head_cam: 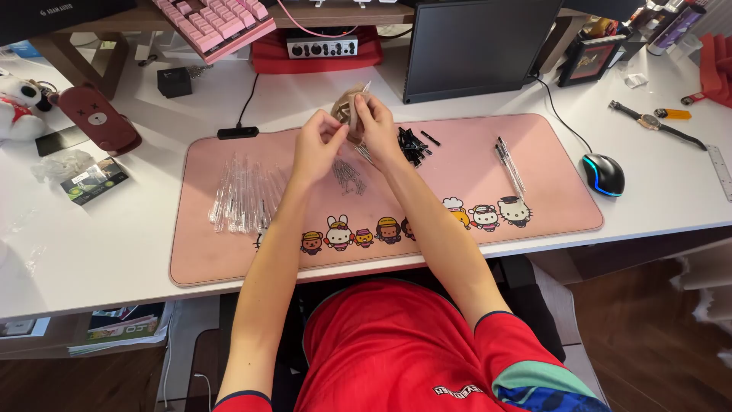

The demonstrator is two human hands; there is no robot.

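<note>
Both hands are raised together over the far middle of the pink mat (229, 263), forearms converging from the body. The right hand (375, 122) is closed in a pinch on a thin clear pen part (364, 91) that juts up past the fingertips. The left hand (319, 145) is curled shut just beside it, fingertips meeting the right hand's; what it grips is too small to tell. A tan crumpled bag (347, 107) sits directly behind the fingers, touching or nearly so.

Judged state of work: early to midway. Finished pens (509, 164), only a few, lie right of the hands, well apart. Left of the hands a large row of clear barrels (242, 197) remains unassembled. Just below the hands lies a heap of springs (348, 175); just right of them, a pile of black caps (412, 145). Most parts appear unused.

Further right, off the mat: a mouse (604, 174) and a watch (656, 122).
</note>
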